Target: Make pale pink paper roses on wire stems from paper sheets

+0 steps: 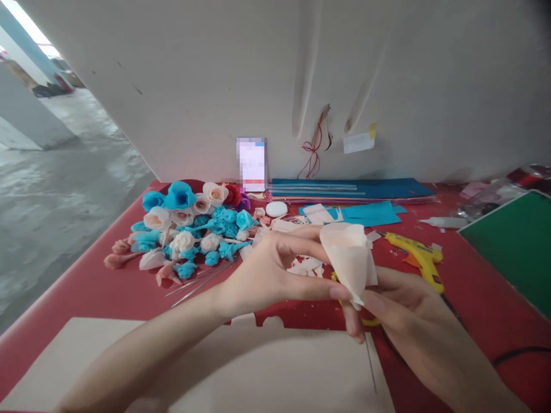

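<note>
A cream paper flower (pixel 348 255) is held upright in front of me, its petals wrapped into a cone. A thin wire stem (pixel 371 367) runs down beneath it. My left hand (pixel 279 267) is closed on the flower from the left, with the thumb near its pinched base. My right hand (pixel 400 301) pinches that base from the right, thumb in front. Some fingers of both hands are hidden behind the petals. Behind the hands, yellow handles (pixel 371 323), perhaps of scissors, show in part.
Finished blue, white and pink paper flowers (pixel 178 195) are heaped at the left. Around the right side lie a yellow glue gun (pixel 415 255), a green board (pixel 516 246) and blue paper strips (pixel 370 213). A phone (pixel 252 165) leans on the wall. A pale sheet (pixel 241 373) covers the front.
</note>
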Demonstrator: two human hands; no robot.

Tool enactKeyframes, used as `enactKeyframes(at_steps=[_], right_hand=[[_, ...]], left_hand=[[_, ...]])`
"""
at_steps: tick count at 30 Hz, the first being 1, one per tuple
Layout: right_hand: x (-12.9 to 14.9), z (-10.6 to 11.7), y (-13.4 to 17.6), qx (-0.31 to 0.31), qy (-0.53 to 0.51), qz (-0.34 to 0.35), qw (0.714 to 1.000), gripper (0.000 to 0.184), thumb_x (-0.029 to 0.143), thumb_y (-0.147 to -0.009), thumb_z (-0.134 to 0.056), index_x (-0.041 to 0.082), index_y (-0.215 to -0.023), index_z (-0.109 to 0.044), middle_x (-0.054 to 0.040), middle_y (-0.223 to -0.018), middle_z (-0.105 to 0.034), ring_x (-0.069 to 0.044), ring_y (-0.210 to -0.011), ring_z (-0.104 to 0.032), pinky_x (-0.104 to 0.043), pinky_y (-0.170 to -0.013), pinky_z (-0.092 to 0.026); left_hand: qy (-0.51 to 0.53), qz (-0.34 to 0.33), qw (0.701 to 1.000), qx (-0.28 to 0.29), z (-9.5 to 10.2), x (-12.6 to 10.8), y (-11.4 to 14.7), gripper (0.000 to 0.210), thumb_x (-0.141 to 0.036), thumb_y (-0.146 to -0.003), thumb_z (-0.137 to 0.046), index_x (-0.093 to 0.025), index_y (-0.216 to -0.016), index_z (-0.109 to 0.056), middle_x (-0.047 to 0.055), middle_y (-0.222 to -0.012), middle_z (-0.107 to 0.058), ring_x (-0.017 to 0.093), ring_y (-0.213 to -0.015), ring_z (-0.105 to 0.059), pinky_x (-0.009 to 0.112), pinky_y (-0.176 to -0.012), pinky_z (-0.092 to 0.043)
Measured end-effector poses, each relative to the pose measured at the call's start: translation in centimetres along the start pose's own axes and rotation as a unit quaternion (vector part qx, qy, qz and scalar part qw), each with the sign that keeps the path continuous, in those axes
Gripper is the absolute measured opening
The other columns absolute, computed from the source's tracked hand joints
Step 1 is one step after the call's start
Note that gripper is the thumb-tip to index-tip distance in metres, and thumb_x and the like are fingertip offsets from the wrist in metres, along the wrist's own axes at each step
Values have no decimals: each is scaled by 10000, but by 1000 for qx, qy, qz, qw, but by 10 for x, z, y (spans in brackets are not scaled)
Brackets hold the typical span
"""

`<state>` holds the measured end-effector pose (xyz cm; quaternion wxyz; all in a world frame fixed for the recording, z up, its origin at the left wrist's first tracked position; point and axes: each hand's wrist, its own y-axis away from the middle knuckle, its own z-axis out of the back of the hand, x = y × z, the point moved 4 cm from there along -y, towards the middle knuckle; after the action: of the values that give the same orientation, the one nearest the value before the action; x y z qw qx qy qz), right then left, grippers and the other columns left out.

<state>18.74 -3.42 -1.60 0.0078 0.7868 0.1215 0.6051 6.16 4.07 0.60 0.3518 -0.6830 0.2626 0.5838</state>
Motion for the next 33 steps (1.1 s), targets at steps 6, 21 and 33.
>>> enactKeyframes(at_steps=[6, 21, 33], right_hand=[[10, 4, 4, -58, 119, -36, 991, 134, 250, -743, -619, 196, -628, -660, 28, -537, -569, -77, -516, -497, -134, -510, -407], [13, 17, 5, 62, 344, -33, 936, 128, 231, -781, -562, 207, -672, -625, 35, -590, -525, -90, -554, -479, -132, -484, -395], [17, 16, 6, 55, 350, -2, 935, 149, 227, -734, -507, 225, -650, -631, 30, -589, -559, -104, -557, -539, -146, -495, -449]], left_hand=[[-129, -48, 990, 35, 3, -8, -1, 145, -216, -697, -749, -133, -814, -726, 73, -1017, -647, 184, -925, -614, 282, -855, -496], [-299, -263, 908, 131, -9, -15, 5, 190, -92, -761, -672, -107, -946, -634, 82, -862, -715, 161, -772, -648, 320, -801, -510], [-395, -342, 844, 123, -14, -17, 10, 103, -105, -805, -623, -118, -878, -694, 86, -827, -711, 162, -771, -610, 340, -804, -497]])
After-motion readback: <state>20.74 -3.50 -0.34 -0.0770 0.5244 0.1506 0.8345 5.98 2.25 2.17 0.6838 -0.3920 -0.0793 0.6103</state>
